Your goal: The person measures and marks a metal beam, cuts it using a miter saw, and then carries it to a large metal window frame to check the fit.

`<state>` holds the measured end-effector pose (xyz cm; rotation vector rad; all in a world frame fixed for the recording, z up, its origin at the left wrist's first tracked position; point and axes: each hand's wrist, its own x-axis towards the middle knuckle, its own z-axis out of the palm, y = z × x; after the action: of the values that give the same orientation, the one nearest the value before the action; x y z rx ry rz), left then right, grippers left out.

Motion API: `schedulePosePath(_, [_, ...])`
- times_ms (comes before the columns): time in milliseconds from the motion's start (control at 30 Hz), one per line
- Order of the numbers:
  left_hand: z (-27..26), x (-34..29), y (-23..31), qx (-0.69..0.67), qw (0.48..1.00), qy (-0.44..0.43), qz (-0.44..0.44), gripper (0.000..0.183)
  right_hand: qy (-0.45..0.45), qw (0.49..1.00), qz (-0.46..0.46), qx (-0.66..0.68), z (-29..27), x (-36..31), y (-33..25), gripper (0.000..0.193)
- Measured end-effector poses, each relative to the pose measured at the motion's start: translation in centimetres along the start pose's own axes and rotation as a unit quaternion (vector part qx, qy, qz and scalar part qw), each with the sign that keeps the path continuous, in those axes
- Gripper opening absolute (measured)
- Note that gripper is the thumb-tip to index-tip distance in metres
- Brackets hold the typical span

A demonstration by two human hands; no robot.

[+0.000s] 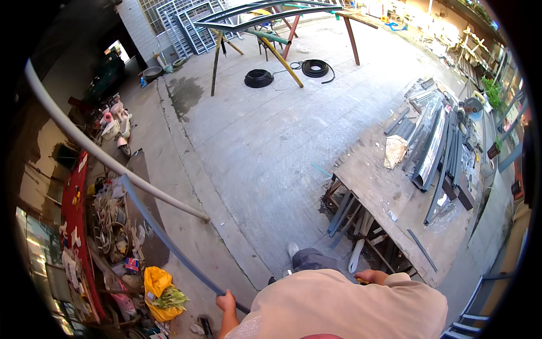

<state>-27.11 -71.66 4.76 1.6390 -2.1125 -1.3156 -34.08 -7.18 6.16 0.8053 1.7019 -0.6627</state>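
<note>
My left hand (pixel 227 301), low in the view, is closed around a long, slim grey bar (pixel 165 247). The bar slants from beside my body up and left, its far end near the upright pale pole (pixel 113 161). My right hand (pixel 372 276) is at my right side, close to the near edge of the wooden worktable (pixel 389 195). Its fingers are curled, with a small yellow and dark thing showing at them, too small to name. My beige shirt covers part of both arms.
Dark metal profiles (pixel 446 141) and offcuts lie on the worktable, with more bars stored beneath. Ahead, a large frame (pixel 271 20) rests on trestles above two black hose coils (pixel 258 78). On the left are a pink scooter (pixel 121 133), clutter and a yellow bag (pixel 158 282) with greens.
</note>
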Motion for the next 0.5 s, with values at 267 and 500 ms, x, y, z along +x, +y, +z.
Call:
schedulePosePath(267, [8.6,6.5,11.9,0.040,0.995,-0.042,0.081,0.018,-0.066,0.977,-0.161,-0.121,-3.7,10.4,-18.3,0.062])
schedulePosePath(500, [14.4,9.2,21.4,0.162,0.977,-0.031,0.137,0.032,0.070,0.860,-0.398,-0.310,-15.8,6.9,-45.3,0.073])
